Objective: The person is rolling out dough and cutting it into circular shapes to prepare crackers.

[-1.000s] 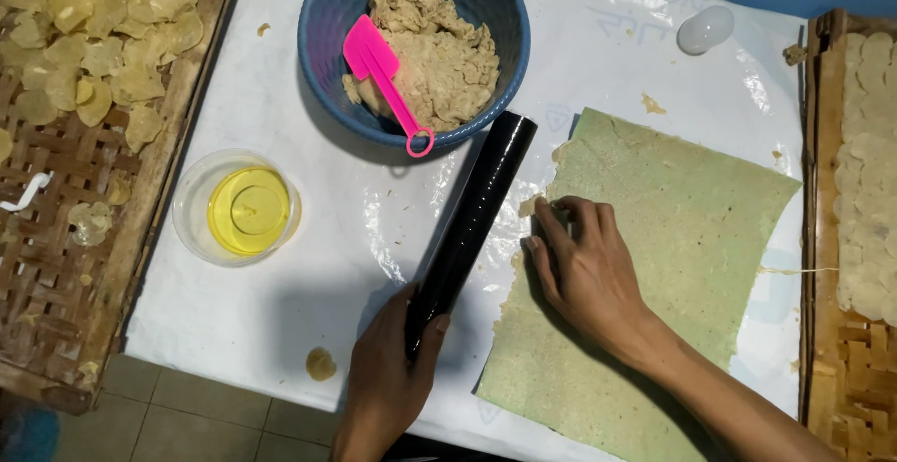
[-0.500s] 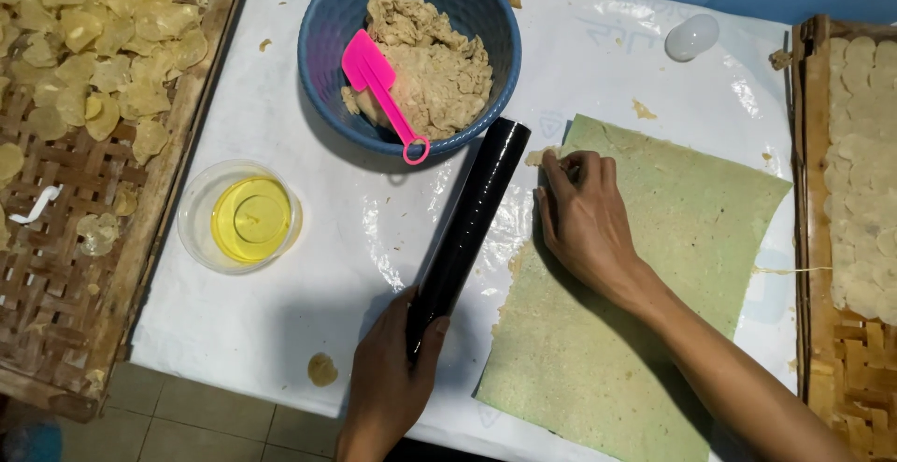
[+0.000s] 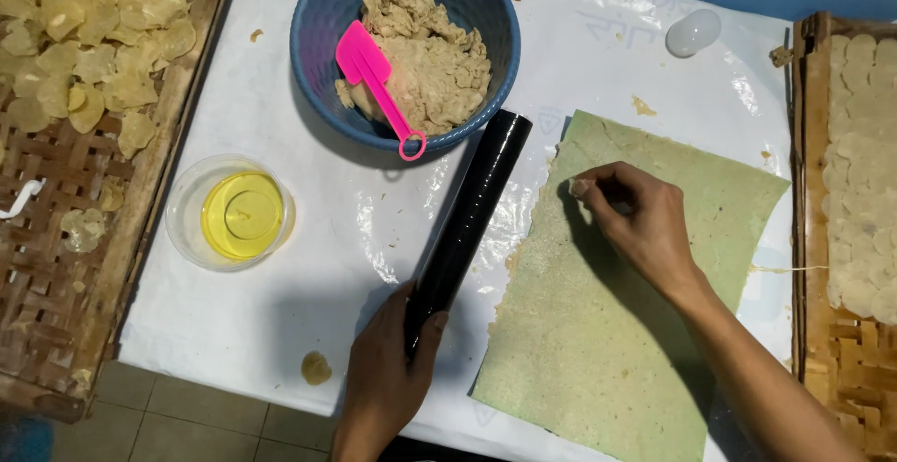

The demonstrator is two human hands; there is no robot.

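My left hand (image 3: 388, 369) grips the near end of a long black rolling pin (image 3: 472, 210) that lies slanted on the white plastic-covered table (image 3: 308, 331). To its right lies a thin, flat green sheet of dough (image 3: 617, 331). My right hand (image 3: 635, 219) rests on the sheet's upper left part, fingertips pinched on a small bit near its edge. Behind the pin stands a blue bowl (image 3: 322, 14) of beige dough (image 3: 430, 51) with a pink spatula (image 3: 374, 84) leaning in it.
A clear dish of yellow oil (image 3: 234, 212) sits left of the pin. A woven bamboo tray (image 3: 56, 266) with pale thin discs lies at the left, another tray (image 3: 855, 191) of discs at the right. A small translucent white object (image 3: 693, 30) is at the back.
My right hand slid up the green sheet toward its top left corner and its fingers closed into a pinch. The left hand and the pin stayed put.
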